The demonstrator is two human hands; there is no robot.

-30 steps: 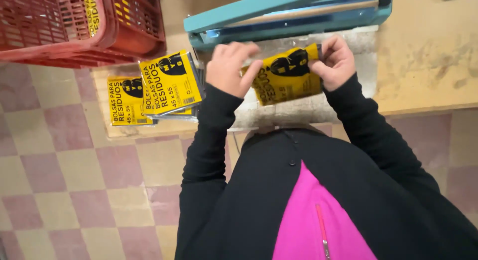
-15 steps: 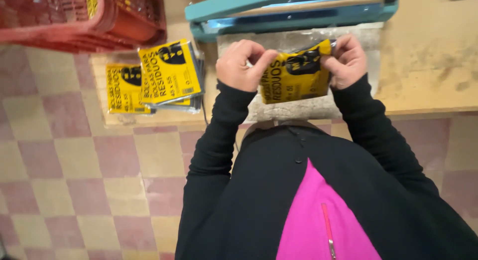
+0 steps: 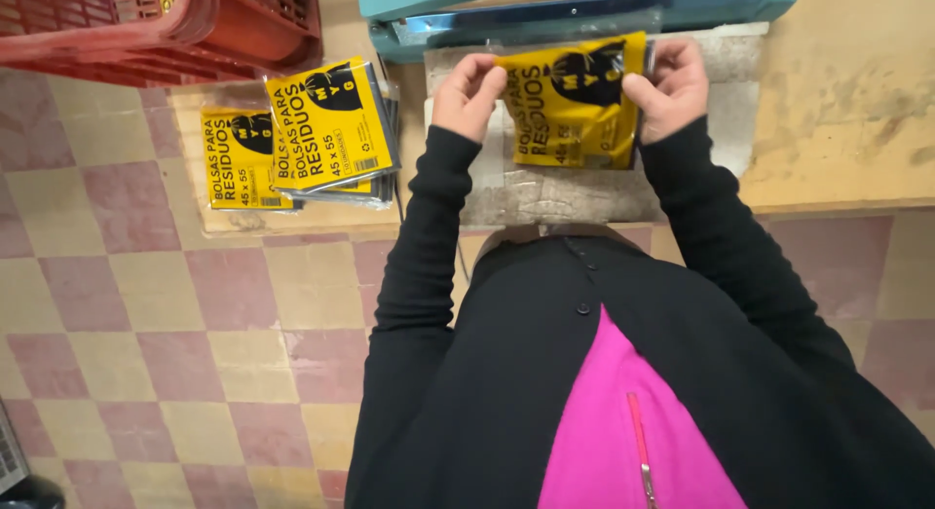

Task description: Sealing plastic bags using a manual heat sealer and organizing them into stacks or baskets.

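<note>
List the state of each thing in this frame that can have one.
Yellow packet: held by both side edges, top edge at the sealer's jaw.
Left hand: pinching the packet's left edge.
Right hand: pinching its right edge.
Teal sealer: arm lowered; fully shut or not, cannot tell.
Packet stack: lying flat, fanned.
Red crate: contents unclear.

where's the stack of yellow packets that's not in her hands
In the head view the stack of yellow packets lies on the wooden bench to the left of the left hand, just below the red crate and left of the teal heat sealer.
</note>
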